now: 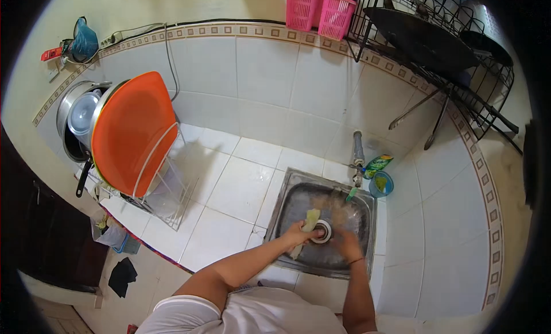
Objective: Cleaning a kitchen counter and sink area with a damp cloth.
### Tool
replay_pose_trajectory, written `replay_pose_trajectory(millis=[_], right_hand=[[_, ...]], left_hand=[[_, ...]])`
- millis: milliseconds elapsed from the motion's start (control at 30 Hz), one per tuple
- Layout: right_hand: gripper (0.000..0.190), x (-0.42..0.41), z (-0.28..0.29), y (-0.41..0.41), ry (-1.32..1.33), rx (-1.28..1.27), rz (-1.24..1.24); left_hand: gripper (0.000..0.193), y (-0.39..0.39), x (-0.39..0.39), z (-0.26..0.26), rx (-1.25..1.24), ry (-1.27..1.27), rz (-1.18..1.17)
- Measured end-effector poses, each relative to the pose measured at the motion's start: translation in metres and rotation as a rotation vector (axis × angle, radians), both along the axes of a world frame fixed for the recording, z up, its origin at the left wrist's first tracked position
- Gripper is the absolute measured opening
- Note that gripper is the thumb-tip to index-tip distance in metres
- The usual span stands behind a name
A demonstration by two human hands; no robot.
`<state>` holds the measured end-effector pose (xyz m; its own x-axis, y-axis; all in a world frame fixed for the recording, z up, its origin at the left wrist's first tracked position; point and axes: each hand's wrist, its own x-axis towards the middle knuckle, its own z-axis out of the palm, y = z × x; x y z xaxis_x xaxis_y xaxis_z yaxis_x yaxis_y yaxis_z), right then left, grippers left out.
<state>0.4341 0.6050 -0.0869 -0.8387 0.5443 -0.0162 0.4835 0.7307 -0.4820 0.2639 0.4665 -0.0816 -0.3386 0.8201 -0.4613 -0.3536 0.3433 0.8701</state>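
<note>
My left hand (298, 235) is over the steel sink (294, 204), its fingers closed around a long, pale yellow-green piece (312, 217); I cannot tell if it is a cloth, a sponge or a vegetable. One end sticks up past my fingers and the other comes out below them. My thumb overlaps a white ring with a dark centre (328, 235), apparently around the drain. To the right of that ring, my right hand (348, 246) is low in the basin and blurred, so its grip is unclear. Above the basin, a tap (357, 174) ends in a green spout piece (351, 194).
Behind the sink's right corner stand a blue cup (381, 184) and a green pouch (379, 165). A white wire rack (183, 213) on the left holds an orange tray (131, 131) and pots. Overhead at right, a black wire shelf (495, 114) carries a wok (419, 36).
</note>
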Motion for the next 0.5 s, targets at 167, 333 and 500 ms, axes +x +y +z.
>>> replay_pose_trajectory(millis=[167, 333, 500], right_hand=[[0.03, 0.02, 0.086, -0.005, 0.994, -1.025, 0.101], [0.031, 0.028, -0.013, 0.014, 0.65, -1.412, -0.452], [0.025, -0.054, 0.054, -0.094, 0.891, -1.019, -0.349]], left_hand=[[0.03, -0.004, 0.002, -0.03, 0.276, -0.202, 0.149], [0.029, -0.009, 0.004, 0.003, 0.373, -0.071, 0.116], [0.039, -0.034, -0.002, 0.018, 0.461, 0.127, 0.192]])
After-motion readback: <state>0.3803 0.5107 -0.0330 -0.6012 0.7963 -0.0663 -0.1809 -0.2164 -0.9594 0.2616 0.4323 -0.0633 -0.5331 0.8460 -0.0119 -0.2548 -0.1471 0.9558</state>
